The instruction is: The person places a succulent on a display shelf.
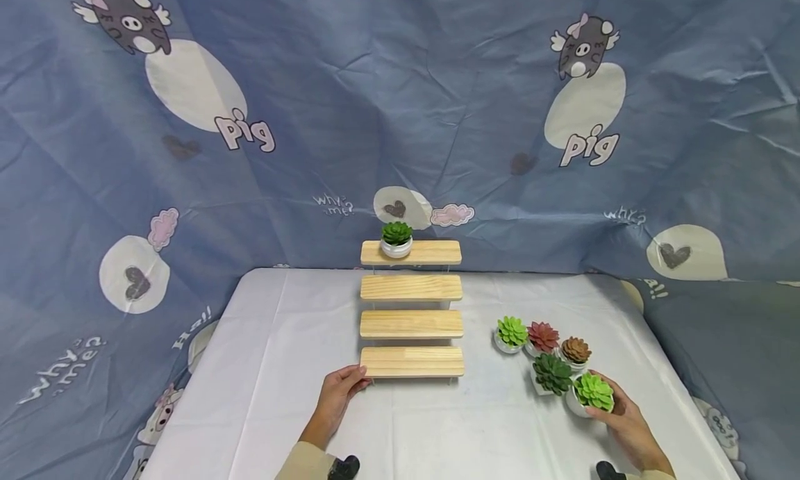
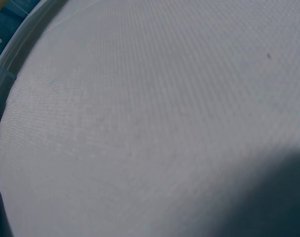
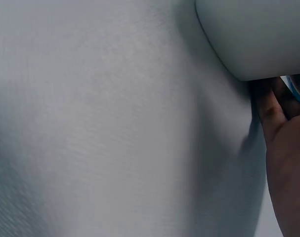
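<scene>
My left hand (image 1: 340,393) holds the left front corner of a stepped wooden display shelf (image 1: 412,362) with several plank tiers. At the right, my right hand (image 1: 627,419) grips a white pot (image 3: 258,37) with a light green succulent (image 1: 594,391), its thumb in front and fingers behind. The right wrist view shows the pot's smooth side above the hand (image 3: 293,158). A dark green succulent (image 1: 553,374) in a white pot is just left of it. On the top tier sits another green potted succulent (image 1: 396,238). The left wrist view shows mostly cloth.
Behind these stand a brown succulent (image 1: 576,350), a red succulent (image 1: 542,336) and a bright green succulent (image 1: 512,332), all in white pots. White cloth (image 1: 300,327) covers the table. A blue patterned curtain (image 1: 350,119) hangs behind and along the sides.
</scene>
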Motion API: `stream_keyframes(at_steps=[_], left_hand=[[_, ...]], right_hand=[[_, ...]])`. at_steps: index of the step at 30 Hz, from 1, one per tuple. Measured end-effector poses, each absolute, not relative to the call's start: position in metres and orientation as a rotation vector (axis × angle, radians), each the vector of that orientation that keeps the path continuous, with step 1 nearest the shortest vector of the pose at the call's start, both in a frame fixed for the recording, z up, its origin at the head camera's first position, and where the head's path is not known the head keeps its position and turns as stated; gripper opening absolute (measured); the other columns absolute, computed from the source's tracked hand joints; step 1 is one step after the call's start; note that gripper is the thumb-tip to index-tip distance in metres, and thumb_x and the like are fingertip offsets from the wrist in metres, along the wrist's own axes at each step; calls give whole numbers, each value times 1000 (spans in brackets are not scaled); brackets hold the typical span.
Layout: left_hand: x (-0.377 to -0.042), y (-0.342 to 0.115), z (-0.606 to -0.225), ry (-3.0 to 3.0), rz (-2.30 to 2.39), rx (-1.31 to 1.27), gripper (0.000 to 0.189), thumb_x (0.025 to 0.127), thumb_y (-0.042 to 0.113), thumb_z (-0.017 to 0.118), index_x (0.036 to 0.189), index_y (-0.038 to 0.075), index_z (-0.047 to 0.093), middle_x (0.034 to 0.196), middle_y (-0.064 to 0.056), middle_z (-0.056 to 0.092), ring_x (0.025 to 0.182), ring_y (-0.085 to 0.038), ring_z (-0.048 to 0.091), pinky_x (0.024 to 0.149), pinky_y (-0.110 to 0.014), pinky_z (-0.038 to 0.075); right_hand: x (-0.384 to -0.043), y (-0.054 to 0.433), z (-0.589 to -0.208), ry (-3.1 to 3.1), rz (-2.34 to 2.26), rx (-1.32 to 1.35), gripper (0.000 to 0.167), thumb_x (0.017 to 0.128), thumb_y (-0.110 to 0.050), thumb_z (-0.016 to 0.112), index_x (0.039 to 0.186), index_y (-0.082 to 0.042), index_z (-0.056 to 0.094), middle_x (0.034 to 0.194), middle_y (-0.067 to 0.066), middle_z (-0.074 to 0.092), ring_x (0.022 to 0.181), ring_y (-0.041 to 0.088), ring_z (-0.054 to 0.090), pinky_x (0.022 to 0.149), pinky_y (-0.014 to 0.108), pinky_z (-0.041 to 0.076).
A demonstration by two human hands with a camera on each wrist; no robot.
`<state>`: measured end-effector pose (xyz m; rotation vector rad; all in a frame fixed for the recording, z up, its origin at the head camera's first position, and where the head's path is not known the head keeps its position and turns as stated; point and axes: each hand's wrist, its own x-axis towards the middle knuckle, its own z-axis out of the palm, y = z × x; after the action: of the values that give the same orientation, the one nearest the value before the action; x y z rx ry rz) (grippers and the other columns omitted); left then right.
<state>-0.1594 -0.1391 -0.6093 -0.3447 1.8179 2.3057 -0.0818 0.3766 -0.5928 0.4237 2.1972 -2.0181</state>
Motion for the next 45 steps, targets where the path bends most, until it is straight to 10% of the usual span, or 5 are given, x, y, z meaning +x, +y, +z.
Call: stream_keyframes(at_steps=[35,45], left_hand=[[-159,-139,-606,1834,2295,-352,27,93,8,64,107,-15,62,83,-3,69,76,-9,65,74,-20,56],[-161,-140,-611,1806,2295,-352,24,93,7,63,106,-14,63,83,-3,69,76,-9,65,74,-20,56]], right_hand=[[-78,372,-580,2468,-1930,620,75,80,-10,79,140,-5,35,100,-35,46,94,-18,45,76,4,43],[-101,398,-613,2551,-2033,672,85,76,-22,84,145,-14,34,128,-5,45,104,-11,44,78,2,44]])
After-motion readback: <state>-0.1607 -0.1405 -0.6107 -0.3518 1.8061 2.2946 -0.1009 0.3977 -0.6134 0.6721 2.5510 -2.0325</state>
